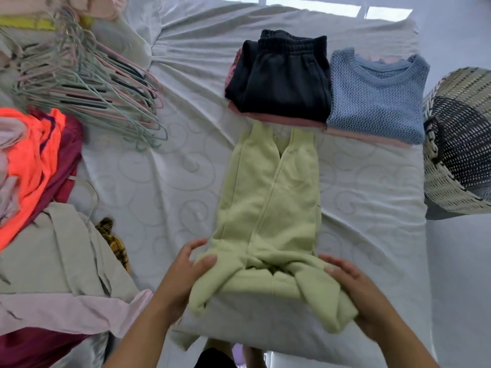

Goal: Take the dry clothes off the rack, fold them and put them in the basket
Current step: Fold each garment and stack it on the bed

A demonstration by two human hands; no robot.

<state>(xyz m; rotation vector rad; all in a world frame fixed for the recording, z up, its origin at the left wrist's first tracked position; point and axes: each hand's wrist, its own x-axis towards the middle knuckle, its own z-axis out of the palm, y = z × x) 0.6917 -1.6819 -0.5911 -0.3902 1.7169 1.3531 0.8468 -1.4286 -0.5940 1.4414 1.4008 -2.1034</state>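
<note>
Folding underway: left hand (186,264) and right hand (353,285) grip the pale green fleece trousers (268,197); next, fold toward the cuffs.

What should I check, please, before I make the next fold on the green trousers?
1. Left hand grips the near end of the trousers: ok.
2. Right hand grips the other side: ok.
3. Legs lie flat on the bed: ok.
4. Cuffs clear of the folded pile: not ok, they meet its edge.
5. Basket has room: cannot tell.
</note>
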